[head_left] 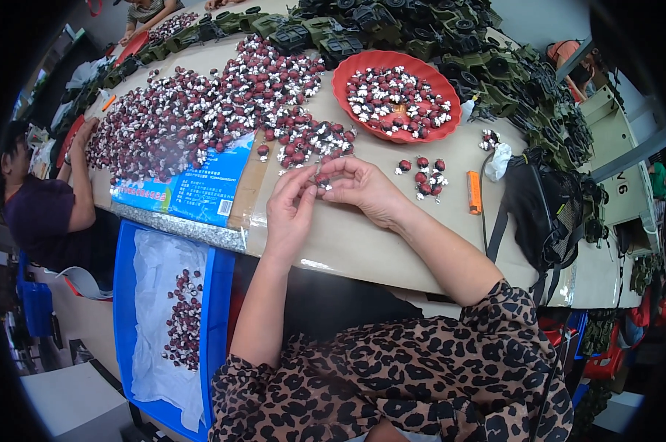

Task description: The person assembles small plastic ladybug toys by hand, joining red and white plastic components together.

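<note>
My left hand [290, 215] and my right hand [366, 193] meet over the near part of the table [355, 250]. Between their fingertips they pinch one small dark-red and white figure part [322, 181]; the fingers cover much of it. Just beyond the hands lies a wide heap of similar red and white parts [200, 110], spreading far to the left. A few loose parts [422, 179] sit to the right of my right hand. More of them are in a red scalloped bowl [339, 79] farther back.
A blue bin [218, 309] with a white liner and red parts stands lower left. Dark green toy vehicles [451, 37] crowd the back. An orange tool [473, 193] and black bag [543, 214] lie right. At left, another person [49, 199] reaches to the heap.
</note>
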The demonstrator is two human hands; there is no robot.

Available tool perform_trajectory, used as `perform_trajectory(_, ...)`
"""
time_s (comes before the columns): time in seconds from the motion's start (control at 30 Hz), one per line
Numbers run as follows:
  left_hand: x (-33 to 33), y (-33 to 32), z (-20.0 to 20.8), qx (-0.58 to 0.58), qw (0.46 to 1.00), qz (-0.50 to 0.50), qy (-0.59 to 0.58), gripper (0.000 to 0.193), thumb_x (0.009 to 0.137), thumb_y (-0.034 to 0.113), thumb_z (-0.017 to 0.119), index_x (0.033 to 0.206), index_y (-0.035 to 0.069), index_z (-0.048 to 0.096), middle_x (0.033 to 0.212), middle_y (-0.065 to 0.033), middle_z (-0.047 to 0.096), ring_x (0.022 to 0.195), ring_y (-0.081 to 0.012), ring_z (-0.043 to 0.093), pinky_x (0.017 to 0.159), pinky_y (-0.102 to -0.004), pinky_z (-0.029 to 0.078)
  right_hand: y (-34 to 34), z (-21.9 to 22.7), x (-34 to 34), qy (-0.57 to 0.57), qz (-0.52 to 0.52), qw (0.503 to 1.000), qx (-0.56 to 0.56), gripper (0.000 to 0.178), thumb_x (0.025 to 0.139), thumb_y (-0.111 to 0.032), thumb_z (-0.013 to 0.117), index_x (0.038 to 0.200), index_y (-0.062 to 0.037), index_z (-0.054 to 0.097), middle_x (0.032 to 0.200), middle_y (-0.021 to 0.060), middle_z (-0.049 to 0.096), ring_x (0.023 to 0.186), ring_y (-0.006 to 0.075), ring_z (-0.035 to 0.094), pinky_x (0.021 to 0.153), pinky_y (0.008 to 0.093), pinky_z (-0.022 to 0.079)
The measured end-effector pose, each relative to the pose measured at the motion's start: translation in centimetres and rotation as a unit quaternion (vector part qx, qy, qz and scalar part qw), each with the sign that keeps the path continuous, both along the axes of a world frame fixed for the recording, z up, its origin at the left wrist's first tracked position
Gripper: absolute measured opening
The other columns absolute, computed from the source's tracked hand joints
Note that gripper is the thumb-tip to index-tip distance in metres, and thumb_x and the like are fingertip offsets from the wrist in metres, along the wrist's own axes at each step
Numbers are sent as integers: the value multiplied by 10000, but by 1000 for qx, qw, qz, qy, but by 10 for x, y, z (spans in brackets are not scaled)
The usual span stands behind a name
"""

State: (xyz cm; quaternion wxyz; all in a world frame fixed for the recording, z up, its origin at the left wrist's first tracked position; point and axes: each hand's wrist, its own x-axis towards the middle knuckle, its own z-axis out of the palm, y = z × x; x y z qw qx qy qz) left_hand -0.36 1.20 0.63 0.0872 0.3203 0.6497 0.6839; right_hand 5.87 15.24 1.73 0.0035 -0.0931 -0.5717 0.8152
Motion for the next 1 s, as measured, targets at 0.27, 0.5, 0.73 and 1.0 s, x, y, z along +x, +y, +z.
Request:
perform_trajectory(0.27, -2, -4, -4, 1, 1000, -18, 16, 224, 800, -45, 495, 1010, -20, 567, 917, -79, 527, 757, -112, 555, 672, -212, 458, -1, -5, 1, 9, 21, 999, -29, 326, 743, 23, 605, 1038, 2, 468, 886, 50, 556, 812, 84, 565, 739, 193, 474)
perform_trajectory(0.5, 0, -4, 4, 36, 999, -29, 0, 205, 804, -56, 488, 989, -24, 571, 911, -74, 517, 754, -117, 558, 670, -207, 464, -1, -4, 0, 6, 28, 999, -31, 323, 743, 27, 603, 1036, 4, 470, 910, 50, 544, 819, 91, 566, 751, 203, 476)
perform_trajectory(0.73, -2, -7, 3, 21, 999, -27, 4, 173, 807, -50, 487, 954, -29, 576, 913, -77, 519, 769, -120, 547, 669, -207, 462, -1, -2, 0, -7, 34, 999, -34, 310, 732, 43, 607, 1011, -10, 480, 911, 50, 556, 827, 97, 572, 760, 214, 478)
perform_trajectory(1.0, -1, -6, 4, 28, 999, -29, 9, 180, 791, -57, 486, 940, -19, 579, 879, -77, 540, 790, -131, 542, 691, -219, 450, 0, -7, 0, 3, 30, 999, -30, 302, 714, 71, 610, 974, -30, 493, 910, 42, 563, 831, 94, 573, 754, 215, 479)
